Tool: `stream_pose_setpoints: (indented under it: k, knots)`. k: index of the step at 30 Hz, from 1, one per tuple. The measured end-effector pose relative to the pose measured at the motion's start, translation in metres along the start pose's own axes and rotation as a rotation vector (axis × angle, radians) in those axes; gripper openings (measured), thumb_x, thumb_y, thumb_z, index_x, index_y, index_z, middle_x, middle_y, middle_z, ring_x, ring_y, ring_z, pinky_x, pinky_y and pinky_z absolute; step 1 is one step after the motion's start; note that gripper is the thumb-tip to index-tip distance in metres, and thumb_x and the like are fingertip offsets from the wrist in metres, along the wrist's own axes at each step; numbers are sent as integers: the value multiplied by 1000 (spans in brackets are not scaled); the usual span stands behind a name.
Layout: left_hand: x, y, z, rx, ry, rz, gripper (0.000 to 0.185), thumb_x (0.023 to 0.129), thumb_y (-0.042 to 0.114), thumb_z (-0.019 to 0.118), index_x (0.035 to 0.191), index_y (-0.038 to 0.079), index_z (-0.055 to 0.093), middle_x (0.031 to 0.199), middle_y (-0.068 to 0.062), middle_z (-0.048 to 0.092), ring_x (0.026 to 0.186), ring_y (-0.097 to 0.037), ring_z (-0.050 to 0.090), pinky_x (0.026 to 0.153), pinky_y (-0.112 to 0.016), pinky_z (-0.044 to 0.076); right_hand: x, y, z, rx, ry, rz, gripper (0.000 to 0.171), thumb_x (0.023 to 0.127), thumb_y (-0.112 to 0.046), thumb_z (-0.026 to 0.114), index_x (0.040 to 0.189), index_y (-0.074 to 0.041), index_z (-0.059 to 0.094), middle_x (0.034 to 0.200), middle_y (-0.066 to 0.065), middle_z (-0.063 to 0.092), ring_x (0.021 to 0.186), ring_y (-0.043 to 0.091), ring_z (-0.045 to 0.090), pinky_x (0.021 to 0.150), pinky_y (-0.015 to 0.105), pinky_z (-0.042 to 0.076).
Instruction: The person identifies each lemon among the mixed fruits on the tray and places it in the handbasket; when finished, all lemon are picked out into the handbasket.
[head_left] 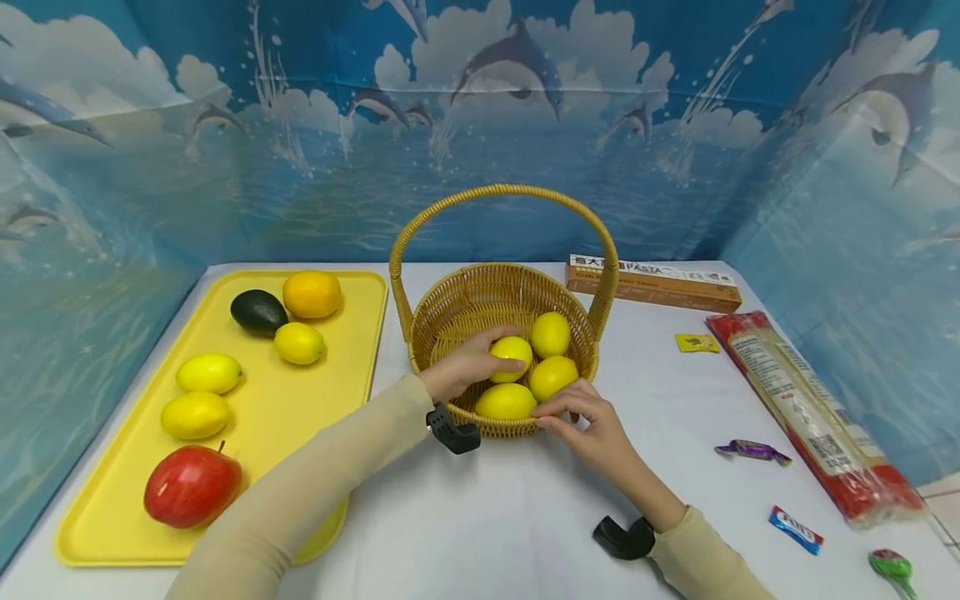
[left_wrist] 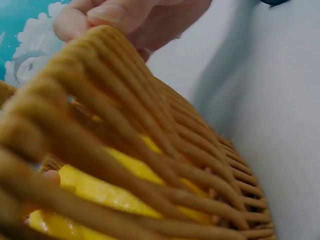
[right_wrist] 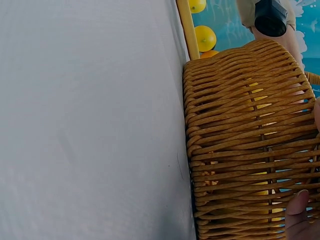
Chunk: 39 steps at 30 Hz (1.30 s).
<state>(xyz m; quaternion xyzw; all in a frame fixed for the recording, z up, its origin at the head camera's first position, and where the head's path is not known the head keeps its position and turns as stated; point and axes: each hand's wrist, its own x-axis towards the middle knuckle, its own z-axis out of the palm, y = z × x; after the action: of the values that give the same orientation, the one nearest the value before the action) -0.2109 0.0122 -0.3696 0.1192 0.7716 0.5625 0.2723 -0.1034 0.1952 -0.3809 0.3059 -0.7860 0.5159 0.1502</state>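
My left hand (head_left: 467, 364) reaches over the near left rim of a wicker basket (head_left: 457, 287) and grips a lemon (head_left: 512, 354) inside it. Several more lemons lie around that one, among them a lemon (head_left: 506, 402) by the near rim. At the near right, my right hand (head_left: 588, 417) pinches the basket's rim between thumb and fingers. In the right wrist view, the right thumb (right_wrist: 298, 205) lies against the woven outer wall. Yellow lemon skin (left_wrist: 107, 192) shows through the weave in the left wrist view.
On the left, a yellow tray (head_left: 330, 400) holds an apple (head_left: 192, 486), an avocado (head_left: 258, 312), an orange (head_left: 312, 294) and several lemons. Right of the basket lie a pasta box (head_left: 652, 283), a red-ended packet (head_left: 813, 408), several wrapped candies and a lollipop (head_left: 892, 568).
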Motion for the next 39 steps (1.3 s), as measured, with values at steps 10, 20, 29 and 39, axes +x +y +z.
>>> stream_pose_setpoints:
  k: [10,20,29,39]
  knots:
    - [-3,-6,1,-12,-62,-19,51,95,13,55,144,13,39,144,-8,35,122,-24,41,99,-40,35,-5,3,3,10,4,3,16,75,14,68,83,0,70,81,10,65,74,19,45,57,34,34]
    - [-5,-6,2,83,7,-83,64,88,4,62,145,16,36,141,-11,36,119,-29,41,97,-45,36,-13,32,7,2,10,-13,26,73,14,70,87,-8,72,84,1,66,75,18,46,57,33,35]
    - [-21,2,-6,76,40,35,60,93,23,60,147,18,33,149,-5,27,135,-27,23,104,-50,24,-6,11,4,1,-3,-5,18,75,13,70,85,-3,71,82,6,66,76,19,46,58,34,35]
    - [-85,39,-31,31,138,401,50,94,20,59,142,20,42,143,7,36,131,-8,30,107,-34,23,-10,34,0,-2,-5,4,21,79,3,71,89,-15,73,85,-5,67,76,17,46,59,28,35]
